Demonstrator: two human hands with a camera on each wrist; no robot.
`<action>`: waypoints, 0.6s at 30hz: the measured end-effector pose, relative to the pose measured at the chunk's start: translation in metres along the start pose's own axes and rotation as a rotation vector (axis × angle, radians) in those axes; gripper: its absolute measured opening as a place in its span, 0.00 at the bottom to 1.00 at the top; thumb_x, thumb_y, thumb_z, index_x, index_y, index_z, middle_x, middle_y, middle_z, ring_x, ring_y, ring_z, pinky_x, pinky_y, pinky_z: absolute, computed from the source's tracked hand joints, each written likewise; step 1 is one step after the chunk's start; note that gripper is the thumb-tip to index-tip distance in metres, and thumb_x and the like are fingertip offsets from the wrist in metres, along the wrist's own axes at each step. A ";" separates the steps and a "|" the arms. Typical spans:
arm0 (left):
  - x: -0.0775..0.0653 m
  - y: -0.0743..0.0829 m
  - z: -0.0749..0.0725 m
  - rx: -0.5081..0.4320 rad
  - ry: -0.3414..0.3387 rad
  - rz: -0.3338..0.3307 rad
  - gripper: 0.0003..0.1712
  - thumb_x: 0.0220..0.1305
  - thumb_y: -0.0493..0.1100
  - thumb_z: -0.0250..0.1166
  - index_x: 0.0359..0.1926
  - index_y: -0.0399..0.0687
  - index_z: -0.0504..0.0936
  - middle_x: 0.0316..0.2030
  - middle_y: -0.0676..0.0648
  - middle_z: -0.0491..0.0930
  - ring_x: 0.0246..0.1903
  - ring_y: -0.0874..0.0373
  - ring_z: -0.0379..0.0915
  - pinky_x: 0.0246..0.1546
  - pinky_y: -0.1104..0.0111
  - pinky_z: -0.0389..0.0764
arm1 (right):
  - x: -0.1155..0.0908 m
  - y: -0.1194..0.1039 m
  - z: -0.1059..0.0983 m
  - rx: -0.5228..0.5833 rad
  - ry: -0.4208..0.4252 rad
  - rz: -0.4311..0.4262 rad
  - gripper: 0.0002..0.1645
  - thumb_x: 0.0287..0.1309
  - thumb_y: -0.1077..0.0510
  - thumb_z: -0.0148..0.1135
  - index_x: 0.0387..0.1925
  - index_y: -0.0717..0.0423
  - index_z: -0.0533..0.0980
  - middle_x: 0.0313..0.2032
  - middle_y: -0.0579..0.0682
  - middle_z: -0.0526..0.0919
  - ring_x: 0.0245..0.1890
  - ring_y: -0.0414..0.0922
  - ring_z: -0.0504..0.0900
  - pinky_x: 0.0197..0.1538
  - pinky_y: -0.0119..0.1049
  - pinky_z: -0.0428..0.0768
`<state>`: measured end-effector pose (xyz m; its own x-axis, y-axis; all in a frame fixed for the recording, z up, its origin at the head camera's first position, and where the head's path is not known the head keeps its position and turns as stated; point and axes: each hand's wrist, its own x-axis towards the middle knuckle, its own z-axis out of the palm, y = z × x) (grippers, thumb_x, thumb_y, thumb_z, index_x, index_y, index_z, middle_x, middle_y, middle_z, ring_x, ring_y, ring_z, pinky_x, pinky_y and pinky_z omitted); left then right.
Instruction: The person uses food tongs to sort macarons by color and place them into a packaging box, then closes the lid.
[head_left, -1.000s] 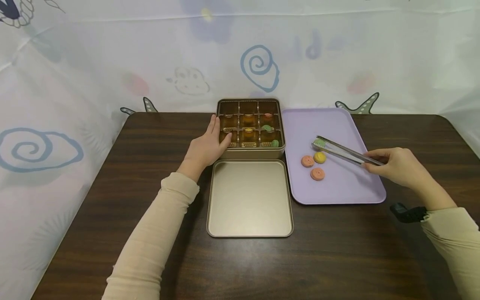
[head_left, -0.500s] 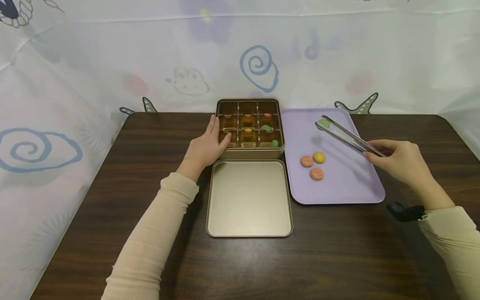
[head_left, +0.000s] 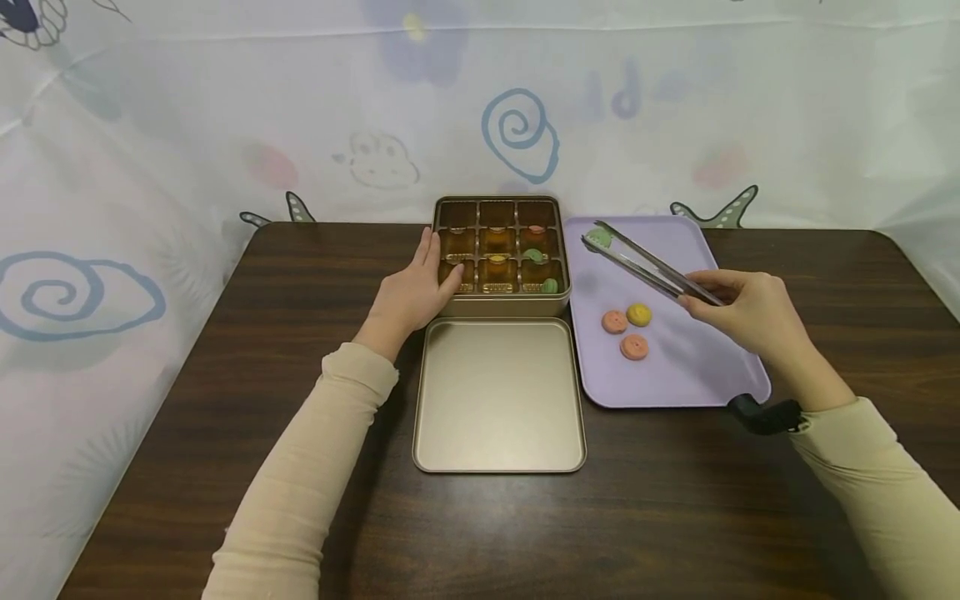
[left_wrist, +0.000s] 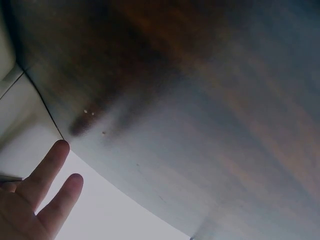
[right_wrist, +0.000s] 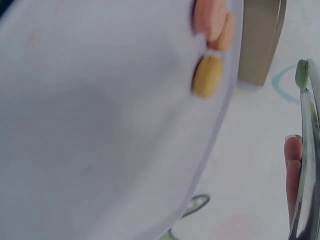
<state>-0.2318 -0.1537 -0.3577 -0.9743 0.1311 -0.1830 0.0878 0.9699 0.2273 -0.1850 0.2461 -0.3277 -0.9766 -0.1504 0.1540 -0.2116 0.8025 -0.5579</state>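
My right hand [head_left: 750, 312] pinches metal tongs [head_left: 660, 263], whose tips hold a green macaron [head_left: 599, 237] above the far left part of the lilac tray [head_left: 697, 367]. Fingers and tongs also show at the right edge of the right wrist view, the green macaron [right_wrist: 302, 75] at the tips. My left hand [head_left: 411, 293] rests with straight fingers against the left side of a gold tin [head_left: 502, 307], thumb at its rim. A brown divided insert [head_left: 497, 288] inside the tin holds several macarons, among them a green one [head_left: 550, 286] at front right.
Two pink macarons [head_left: 634, 347] and a yellow macaron [head_left: 639, 314] lie on the tray. A shallow gold lid [head_left: 498, 400] lies in front of the tin. Behind the dark wooden table [head_left: 300, 333] hangs a patterned white cloth [head_left: 600, 150].
My right hand has lifted the green macaron with the tongs away from the other macarons, then carried it left toward the tin. My left hand stays in place.
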 end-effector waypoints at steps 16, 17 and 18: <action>0.000 0.000 0.000 -0.011 0.002 -0.002 0.43 0.72 0.66 0.30 0.75 0.47 0.30 0.76 0.49 0.27 0.10 0.57 0.56 0.14 0.68 0.61 | 0.011 -0.043 0.033 0.079 -0.081 -0.117 0.17 0.54 0.59 0.67 0.45 0.63 0.82 0.36 0.61 0.87 0.30 0.38 0.79 0.30 0.21 0.71; 0.000 0.000 0.000 -0.010 0.001 -0.003 0.43 0.72 0.66 0.30 0.75 0.47 0.29 0.76 0.49 0.27 0.10 0.57 0.56 0.14 0.68 0.61 | 0.012 -0.045 0.035 0.089 -0.089 -0.120 0.17 0.54 0.59 0.67 0.44 0.64 0.82 0.36 0.61 0.87 0.29 0.36 0.78 0.30 0.22 0.71; 0.000 0.000 0.000 -0.008 0.001 -0.003 0.43 0.72 0.67 0.29 0.75 0.48 0.29 0.76 0.49 0.27 0.10 0.57 0.56 0.14 0.68 0.61 | 0.013 -0.047 0.037 0.093 -0.096 -0.124 0.16 0.54 0.60 0.67 0.44 0.64 0.83 0.35 0.60 0.87 0.28 0.35 0.78 0.30 0.22 0.71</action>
<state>-0.2316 -0.1536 -0.3578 -0.9747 0.1284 -0.1830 0.0835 0.9685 0.2346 -0.1888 0.1848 -0.3299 -0.9412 -0.3028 0.1497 -0.3287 0.7185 -0.6129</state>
